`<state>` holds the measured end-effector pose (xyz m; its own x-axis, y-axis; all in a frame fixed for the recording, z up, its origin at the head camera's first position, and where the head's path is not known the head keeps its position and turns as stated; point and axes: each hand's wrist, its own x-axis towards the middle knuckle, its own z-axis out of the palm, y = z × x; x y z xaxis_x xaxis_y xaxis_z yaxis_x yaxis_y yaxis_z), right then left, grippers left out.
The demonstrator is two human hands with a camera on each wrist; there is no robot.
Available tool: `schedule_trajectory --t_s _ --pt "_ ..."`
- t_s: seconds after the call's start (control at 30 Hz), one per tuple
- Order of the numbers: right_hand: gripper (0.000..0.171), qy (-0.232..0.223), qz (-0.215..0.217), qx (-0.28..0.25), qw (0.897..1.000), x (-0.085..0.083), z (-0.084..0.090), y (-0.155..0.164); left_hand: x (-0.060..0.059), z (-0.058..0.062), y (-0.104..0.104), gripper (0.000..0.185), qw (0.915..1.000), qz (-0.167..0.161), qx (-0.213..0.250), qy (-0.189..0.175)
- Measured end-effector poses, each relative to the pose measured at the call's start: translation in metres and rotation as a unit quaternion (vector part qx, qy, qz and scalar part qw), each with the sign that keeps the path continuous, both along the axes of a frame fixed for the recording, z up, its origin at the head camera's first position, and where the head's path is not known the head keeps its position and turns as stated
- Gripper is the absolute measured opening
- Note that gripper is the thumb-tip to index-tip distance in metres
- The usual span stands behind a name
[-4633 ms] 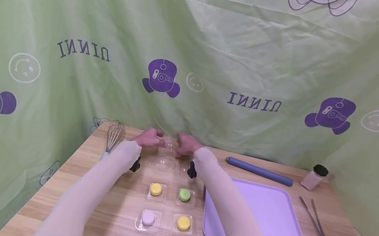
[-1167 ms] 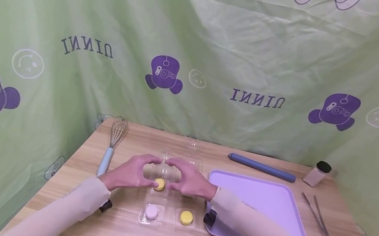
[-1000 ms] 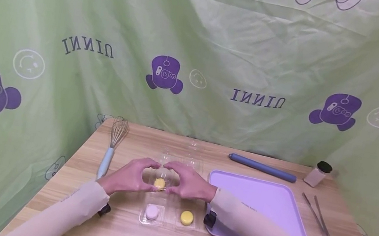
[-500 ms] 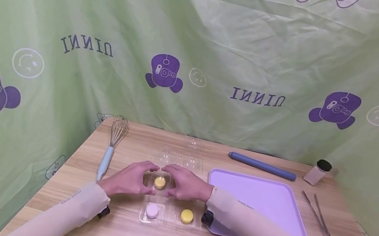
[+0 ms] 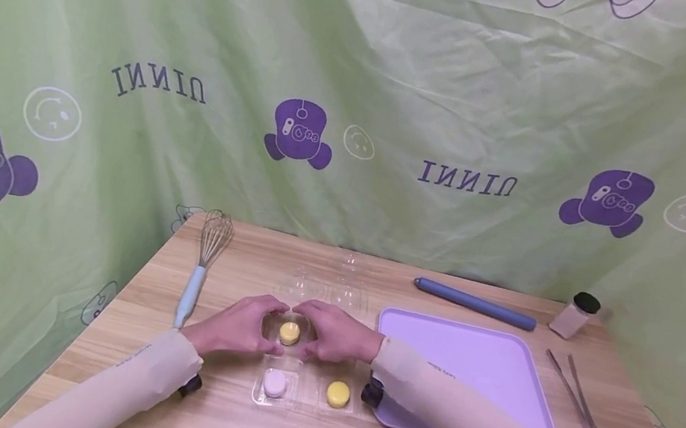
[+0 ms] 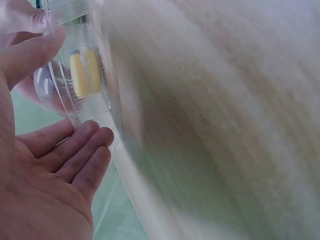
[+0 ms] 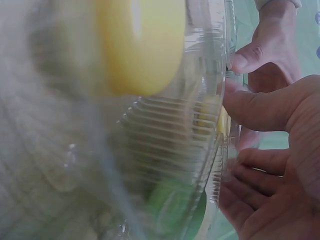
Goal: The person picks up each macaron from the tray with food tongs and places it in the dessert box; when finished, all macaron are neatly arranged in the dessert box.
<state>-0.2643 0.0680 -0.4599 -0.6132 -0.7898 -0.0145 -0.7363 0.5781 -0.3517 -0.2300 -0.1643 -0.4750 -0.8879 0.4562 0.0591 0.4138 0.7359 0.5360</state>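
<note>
- Both my hands have come back from the table's far edge to the clear blister tray.
- Near me sit the lilac macaron and a yellow macaron.
- My left hand and right hand pinch the clear dome over another yellow one.
- Beyond lies the whisk.

Both sleeved forearms reach forward; the left hand and right hand curve inward, fingertips nearly meeting.
</note>
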Motion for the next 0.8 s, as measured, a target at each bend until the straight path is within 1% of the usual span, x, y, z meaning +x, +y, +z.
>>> schedule_trajectory --t_s 0.2,0.37,0.5,0.6,0.7,0.8 --pt "0.069 0.000 0.008 -0.001 1.000 0.0005 0.0026 -0.0012 0.0007 0.0017 0.0051 0.078 0.9998 0.004 -0.017 0.006" --pt "0.069 0.001 0.010 0.010 1.000 0.0030 0.0022 -0.0024 0.0015 -0.0011 0.0057 0.078 0.9996 0.008 -0.026 0.002" --pt "0.069 0.006 0.003 0.020 1.000 0.0043 0.0030 -0.0037 -0.0006 -0.0022 0.0042 0.081 0.9998 0.010 -0.016 -0.012" --pt "0.070 0.007 -0.001 0.023 1.000 0.0051 0.0029 -0.0046 -0.0025 -0.0020 0.0025 0.082 0.9998 0.004 -0.009 -0.018" --pt "0.071 0.009 -0.004 0.021 1.000 0.0055 0.0020 -0.0047 -0.0036 -0.0012 0.0010 0.082 0.9998 -0.002 -0.006 -0.020" --pt "0.071 0.012 -0.004 0.016 1.000 0.0058 0.0009 -0.0036 -0.0044 -0.0013 0.0006 0.082 0.9998 -0.009 -0.005 -0.014"
